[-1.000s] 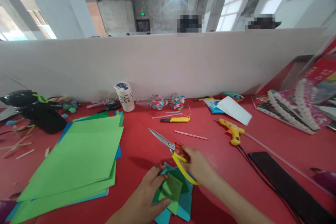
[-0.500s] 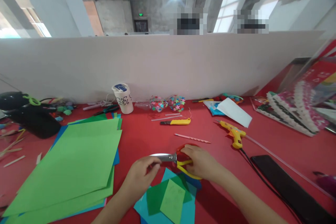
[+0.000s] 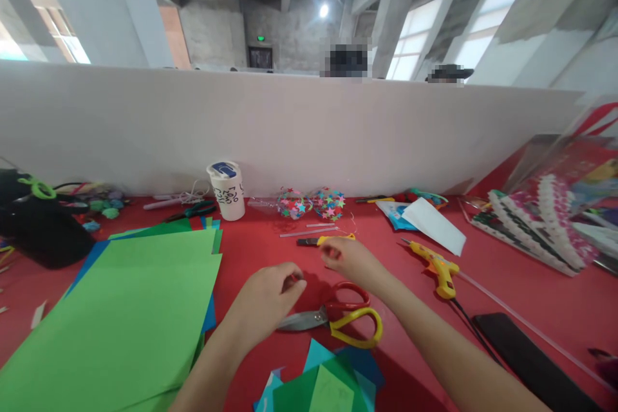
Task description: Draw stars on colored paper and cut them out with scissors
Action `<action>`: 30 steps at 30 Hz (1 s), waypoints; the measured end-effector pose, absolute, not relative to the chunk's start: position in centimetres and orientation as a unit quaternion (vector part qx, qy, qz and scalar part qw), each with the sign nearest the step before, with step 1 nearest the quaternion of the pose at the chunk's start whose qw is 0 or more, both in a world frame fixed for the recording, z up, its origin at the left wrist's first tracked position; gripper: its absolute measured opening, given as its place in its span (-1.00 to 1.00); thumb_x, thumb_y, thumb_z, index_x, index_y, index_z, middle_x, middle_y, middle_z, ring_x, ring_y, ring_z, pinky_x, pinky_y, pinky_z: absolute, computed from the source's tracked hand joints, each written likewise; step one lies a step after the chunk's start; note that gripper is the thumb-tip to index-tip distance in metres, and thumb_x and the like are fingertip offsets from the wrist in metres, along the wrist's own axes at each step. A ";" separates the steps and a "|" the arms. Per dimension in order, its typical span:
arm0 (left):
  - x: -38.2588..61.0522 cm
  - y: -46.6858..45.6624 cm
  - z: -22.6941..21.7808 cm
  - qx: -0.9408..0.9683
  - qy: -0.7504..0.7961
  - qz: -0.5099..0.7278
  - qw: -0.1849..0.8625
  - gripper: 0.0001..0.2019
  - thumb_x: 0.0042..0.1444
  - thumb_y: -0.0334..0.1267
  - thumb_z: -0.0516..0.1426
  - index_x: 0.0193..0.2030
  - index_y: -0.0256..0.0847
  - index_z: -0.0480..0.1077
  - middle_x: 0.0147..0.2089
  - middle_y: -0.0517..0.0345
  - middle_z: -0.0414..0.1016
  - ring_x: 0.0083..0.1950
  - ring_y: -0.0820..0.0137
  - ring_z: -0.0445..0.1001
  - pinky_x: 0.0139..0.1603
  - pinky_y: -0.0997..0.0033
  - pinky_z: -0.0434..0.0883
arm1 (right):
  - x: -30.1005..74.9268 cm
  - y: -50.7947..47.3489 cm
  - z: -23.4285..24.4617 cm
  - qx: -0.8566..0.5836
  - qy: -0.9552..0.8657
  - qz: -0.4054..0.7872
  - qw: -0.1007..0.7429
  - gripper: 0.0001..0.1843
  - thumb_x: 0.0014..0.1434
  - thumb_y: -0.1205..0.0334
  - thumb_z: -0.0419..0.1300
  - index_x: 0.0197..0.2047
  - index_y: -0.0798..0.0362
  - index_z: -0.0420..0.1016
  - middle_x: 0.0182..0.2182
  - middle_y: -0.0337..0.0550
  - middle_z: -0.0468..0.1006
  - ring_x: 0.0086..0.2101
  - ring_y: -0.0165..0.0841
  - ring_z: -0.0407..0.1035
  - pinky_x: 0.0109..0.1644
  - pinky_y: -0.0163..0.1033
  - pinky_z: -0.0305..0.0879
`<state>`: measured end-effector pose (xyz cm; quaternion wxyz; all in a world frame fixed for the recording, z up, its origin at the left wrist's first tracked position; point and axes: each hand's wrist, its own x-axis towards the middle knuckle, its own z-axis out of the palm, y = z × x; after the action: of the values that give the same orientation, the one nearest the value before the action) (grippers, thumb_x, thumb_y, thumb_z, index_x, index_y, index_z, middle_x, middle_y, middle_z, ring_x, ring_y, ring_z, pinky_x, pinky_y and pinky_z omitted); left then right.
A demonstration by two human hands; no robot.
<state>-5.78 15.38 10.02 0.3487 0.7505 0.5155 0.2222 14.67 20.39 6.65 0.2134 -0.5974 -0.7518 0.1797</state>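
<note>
My left hand hovers just left of the scissors, thumb and curled fingers a little apart, with nothing in it. The scissors, with one red and one yellow handle loop, lie on the red table, blades pointing left. Beyond them my right hand reaches over the table, fingers bent together in front of the yellow utility knife, partly covering it. What those fingers hold, if anything, is hidden. Cut pieces of blue and green paper lie overlapped at the near edge.
Large green sheets are stacked at left, near a black bottle. A paper cup and star-filled clear balls stand along the white partition. At right lie a yellow glue gun and a long black object.
My right hand has let go of the scissors and moved forward to the utility knife. My left hand has come off the blades. The pink pencil seen before is now hidden. The view has tilted up.
</note>
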 end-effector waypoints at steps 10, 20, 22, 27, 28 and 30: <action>-8.5 16.8 10.2 0.718 0.568 0.233 0.328 -0.76 0.09 -0.14 -0.02 -0.26 -0.16 0.41 -0.34 0.11 0.50 -0.31 0.32 0.40 -0.28 0.37 0.22 | 8.1 30.3 4.3 -0.652 -0.689 0.077 0.308 -0.52 0.11 0.27 0.25 0.11 0.09 0.29 0.18 0.08 0.18 0.05 -0.11 0.25 0.02 0.00 0.28; -8.2 18.9 6.7 0.530 0.549 0.378 0.524 -0.77 -0.02 -0.15 0.10 -0.22 -0.19 0.35 -0.24 0.09 0.49 -0.30 0.36 0.44 -0.28 0.40 0.33 | 12.0 28.6 6.0 -0.622 -0.651 0.127 0.416 -0.78 0.22 0.21 0.12 -0.10 0.13 0.40 -0.12 -0.06 0.47 -0.16 -0.25 0.39 -0.09 -0.07 0.36; -7.4 19.1 5.9 0.460 0.518 0.416 0.589 -0.66 0.05 -0.09 0.06 -0.06 -0.17 0.25 -0.07 0.01 0.46 -0.25 0.37 0.49 -0.23 0.37 0.38 | 12.4 26.2 7.0 -0.585 -0.666 0.160 0.435 -0.86 0.19 0.22 0.10 -0.23 0.09 0.39 -0.21 -0.09 0.50 -0.23 -0.27 0.41 -0.15 -0.14 0.37; -5.8 18.6 5.2 0.309 0.392 0.452 0.740 -0.69 0.17 -0.03 -0.06 -0.19 -0.21 0.32 -0.18 0.01 0.51 -0.23 0.37 0.52 -0.13 0.31 0.42 | 12.1 20.1 8.8 -0.480 -0.717 0.220 0.455 -0.93 0.11 0.23 0.11 -0.34 0.02 0.39 -0.09 -0.09 0.44 -0.06 -0.27 0.35 -0.08 -0.23 0.32; -5.6 18.4 5.1 0.283 0.378 0.458 0.753 -0.72 0.18 -0.08 -0.06 -0.25 -0.22 0.34 -0.24 0.04 0.51 -0.27 0.41 0.51 -0.14 0.35 0.42 | 12.0 19.3 9.0 -0.455 -0.732 0.232 0.451 -0.92 0.13 0.24 0.10 -0.33 0.02 0.41 -0.07 -0.06 0.43 -0.07 -0.27 0.35 -0.08 -0.21 0.31; -5.3 18.2 4.9 0.236 0.363 0.474 0.766 -0.79 0.18 -0.20 -0.03 -0.34 -0.23 0.36 -0.35 0.12 0.50 -0.34 0.48 0.48 -0.16 0.42 0.42 | 12.0 18.1 9.3 -0.428 -0.752 0.238 0.442 -0.90 0.15 0.25 0.09 -0.27 0.00 0.42 -0.04 -0.03 0.42 -0.06 -0.25 0.34 -0.09 -0.19 0.31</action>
<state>-5.35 18.19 4.92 0.7663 0.2362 0.3634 0.4743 11.98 18.12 9.28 0.4416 -0.4278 -0.7520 0.2377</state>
